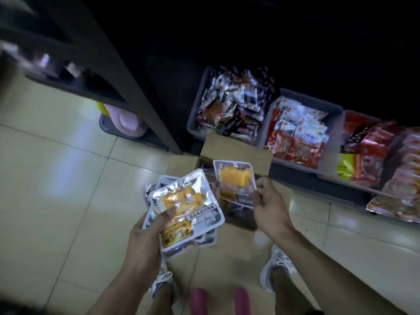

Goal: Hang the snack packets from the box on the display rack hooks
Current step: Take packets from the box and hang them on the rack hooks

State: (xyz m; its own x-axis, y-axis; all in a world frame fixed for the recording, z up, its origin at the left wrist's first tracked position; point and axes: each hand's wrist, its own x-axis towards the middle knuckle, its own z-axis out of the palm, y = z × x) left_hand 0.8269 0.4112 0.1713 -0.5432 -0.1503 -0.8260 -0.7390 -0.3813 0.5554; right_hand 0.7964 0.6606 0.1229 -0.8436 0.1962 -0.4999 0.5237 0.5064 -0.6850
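While the head camera looks down over the floor tiles, two hands are in play above one open cardboard box point(236, 148). The left hand point(145, 237) grips a fanned stack of snack packets point(181, 208), at least three by the overlapping edges, though the exact count underneath is hard to tell; thumb laid across the top packet's face, fingers curled under. That top packet lies with its long axis running from lower left to upper right, printed end nearest the wrist, silver end pointing away toward the box. Over to the right hand point(266, 201): it pinches a single packet point(235, 177) by its right edge, thumb and fingertips closed on the rim, the packet held just above the box with its yellow window facing up and its long axis roughly up and down the frame. More packets sit inside the box, too dim to count. Beyond it, three grey bins point(302, 133) of other snacks line the bottom shelf. Two sneakers point(277, 267) stand on a cardboard flap below.
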